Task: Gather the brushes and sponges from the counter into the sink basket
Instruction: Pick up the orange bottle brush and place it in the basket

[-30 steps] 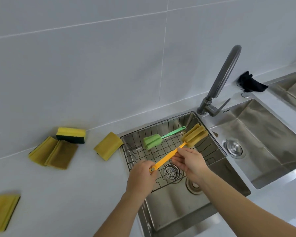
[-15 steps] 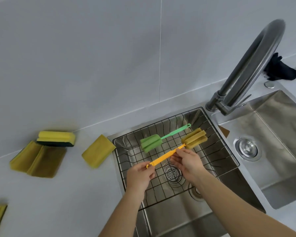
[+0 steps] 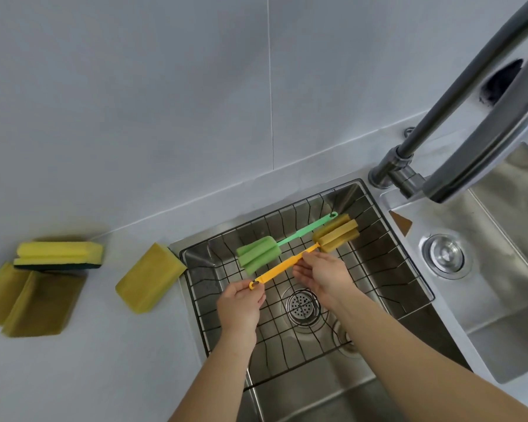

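Note:
A wire sink basket (image 3: 409, 269) sits in the left sink bowl. Inside it lies a green sponge brush (image 3: 258, 257). Just in front of that, I hold an orange sponge brush (image 3: 287, 264) low over the basket with both hands. My left hand (image 3: 241, 306) pinches the ring end of its handle. My right hand (image 3: 323, 274) grips the handle near the yellow sponge head. On the counter left of the sink lie a yellow sponge (image 3: 150, 277), a yellow-and-green sponge (image 3: 58, 254) and two flat yellow sponges (image 3: 28, 303).
A curved grey faucet (image 3: 457, 123) arches overhead from the back right of the basket. The right sink bowl (image 3: 500, 269) has a round drain (image 3: 445, 257). A dark cloth (image 3: 500, 82) lies behind the faucet. The white tiled wall runs along the counter's back.
My head has moved closer and lower over the sink. Both hands have brought the orange brush down toward the basket, beside the green brush.

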### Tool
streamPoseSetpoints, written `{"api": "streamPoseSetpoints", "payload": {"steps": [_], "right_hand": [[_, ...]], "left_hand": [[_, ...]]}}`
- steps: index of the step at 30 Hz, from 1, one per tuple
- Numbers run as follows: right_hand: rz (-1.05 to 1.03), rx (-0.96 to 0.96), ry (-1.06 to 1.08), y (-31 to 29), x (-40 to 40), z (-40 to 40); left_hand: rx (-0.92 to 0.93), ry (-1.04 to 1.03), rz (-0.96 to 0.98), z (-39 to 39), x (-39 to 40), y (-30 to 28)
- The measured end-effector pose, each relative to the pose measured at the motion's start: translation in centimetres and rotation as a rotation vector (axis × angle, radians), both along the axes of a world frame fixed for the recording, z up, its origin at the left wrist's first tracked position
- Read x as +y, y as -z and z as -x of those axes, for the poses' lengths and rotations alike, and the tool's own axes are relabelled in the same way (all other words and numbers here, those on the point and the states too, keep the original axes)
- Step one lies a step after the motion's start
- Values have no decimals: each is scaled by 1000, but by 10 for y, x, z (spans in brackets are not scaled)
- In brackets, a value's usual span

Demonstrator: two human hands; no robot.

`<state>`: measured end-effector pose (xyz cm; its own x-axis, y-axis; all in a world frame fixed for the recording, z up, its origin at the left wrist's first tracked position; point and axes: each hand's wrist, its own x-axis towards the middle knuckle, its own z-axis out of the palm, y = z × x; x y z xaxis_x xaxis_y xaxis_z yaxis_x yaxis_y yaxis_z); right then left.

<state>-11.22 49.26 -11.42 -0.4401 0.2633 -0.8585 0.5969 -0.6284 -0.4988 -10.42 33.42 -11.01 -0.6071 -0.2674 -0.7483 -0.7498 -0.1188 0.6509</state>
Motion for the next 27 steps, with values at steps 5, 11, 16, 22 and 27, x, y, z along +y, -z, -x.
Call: {"api": "streamPoseSetpoints", "payload": {"steps": [5, 11, 16, 22, 27], "right_hand": [[22, 0, 55, 3, 2, 5], [28, -17, 87, 7, 1, 11], [6, -44, 59, 9, -2, 13], [9, -35, 53, 8, -1, 11], [19, -34, 47, 1, -5, 8]], "left_hand": [[1, -43, -7, 6, 5, 4], [10, -47, 30, 15, 10, 8], [-28, -49, 67, 19, 11, 12], [-42, -42, 74, 18, 11, 17], [-41, -48, 65, 17, 8, 16]]}}
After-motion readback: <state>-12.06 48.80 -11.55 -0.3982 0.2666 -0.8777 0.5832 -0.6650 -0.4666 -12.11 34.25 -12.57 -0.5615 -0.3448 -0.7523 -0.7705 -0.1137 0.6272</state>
